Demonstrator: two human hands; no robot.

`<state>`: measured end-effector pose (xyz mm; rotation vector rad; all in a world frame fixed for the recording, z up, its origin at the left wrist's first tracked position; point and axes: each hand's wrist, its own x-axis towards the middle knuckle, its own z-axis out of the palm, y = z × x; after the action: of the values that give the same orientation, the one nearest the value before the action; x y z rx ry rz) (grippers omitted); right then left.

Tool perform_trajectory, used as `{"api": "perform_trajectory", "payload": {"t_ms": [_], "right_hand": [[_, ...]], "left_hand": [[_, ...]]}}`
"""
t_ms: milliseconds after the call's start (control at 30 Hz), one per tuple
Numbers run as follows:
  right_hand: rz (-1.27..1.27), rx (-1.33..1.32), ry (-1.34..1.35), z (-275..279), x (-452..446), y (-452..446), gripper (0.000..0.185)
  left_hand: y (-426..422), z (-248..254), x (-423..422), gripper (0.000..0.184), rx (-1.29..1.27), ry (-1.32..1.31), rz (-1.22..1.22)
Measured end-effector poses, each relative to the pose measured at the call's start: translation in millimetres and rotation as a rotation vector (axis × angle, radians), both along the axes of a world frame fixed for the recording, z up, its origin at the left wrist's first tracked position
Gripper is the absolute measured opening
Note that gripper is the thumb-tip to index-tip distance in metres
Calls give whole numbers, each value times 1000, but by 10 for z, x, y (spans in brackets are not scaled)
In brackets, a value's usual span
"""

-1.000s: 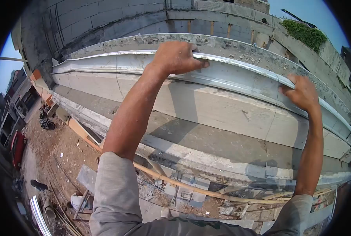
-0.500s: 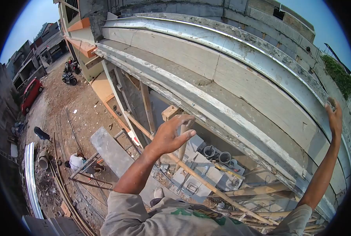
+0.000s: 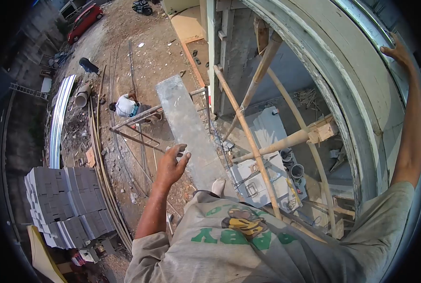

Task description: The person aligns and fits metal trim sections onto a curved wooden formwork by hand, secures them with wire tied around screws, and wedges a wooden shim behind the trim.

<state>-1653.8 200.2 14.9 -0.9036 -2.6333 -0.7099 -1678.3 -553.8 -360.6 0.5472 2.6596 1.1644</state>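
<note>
My left hand (image 3: 173, 165) is raised over the grey plank (image 3: 184, 113), empty, its fingers curved and apart. At the upper right, my right hand (image 3: 398, 51) holds the rim of the long metal channel (image 3: 368, 23), with the thumb on the near side and some fingers hidden. The channel runs along the pale concrete ledge (image 3: 333, 23). One foot (image 3: 218, 187) shows at the near end of the plank.
Below, a bent-over person (image 3: 125, 106) is beside a metal frame (image 3: 137, 120). Bamboo poles (image 3: 248, 127) cross below the ledge. Stacked grey blocks (image 3: 69, 203), shiny metal sheets (image 3: 61, 118), buckets (image 3: 296, 171) and a red car (image 3: 84, 22) are on the ground.
My left hand has let go of the channel and moved down and away to the left. My right hand stays at the channel. The view has swung down and left toward the ground.
</note>
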Motion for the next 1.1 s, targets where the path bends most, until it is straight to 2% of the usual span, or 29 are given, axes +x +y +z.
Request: {"api": "perform_trajectory", "payload": {"t_ms": [133, 233, 367, 567, 800, 900, 1000, 1100], "right_hand": [[-65, 0, 41, -113, -318, 161, 112], [-11, -123, 84, -128, -270, 7, 110], [-96, -111, 160, -102, -198, -931, 103], [-309, -70, 238, -193, -266, -1258, 102], [-428, -86, 291, -204, -270, -1477, 101], [-485, -56, 300, -218, -318, -1497, 99], [-528, -136, 295, -147, -351, -1569, 100], [-486, -119, 289, -150, -336, -1639, 100]], "left_hand": [[-576, -152, -141, 33, 44, -51, 243], [-564, -107, -277, 35, 77, -42, 274], [-190, -342, -611, 34, 207, -57, 146], [550, -38, -1562, 32, 183, 147, -149], [1643, 811, -3210, 35, 308, 321, -367], [2292, 1403, -3778, 35, 442, 431, -434], [3011, 2096, -4105, 38, 617, 530, -459], [3871, 2687, -4510, 44, 640, 877, -554]]}}
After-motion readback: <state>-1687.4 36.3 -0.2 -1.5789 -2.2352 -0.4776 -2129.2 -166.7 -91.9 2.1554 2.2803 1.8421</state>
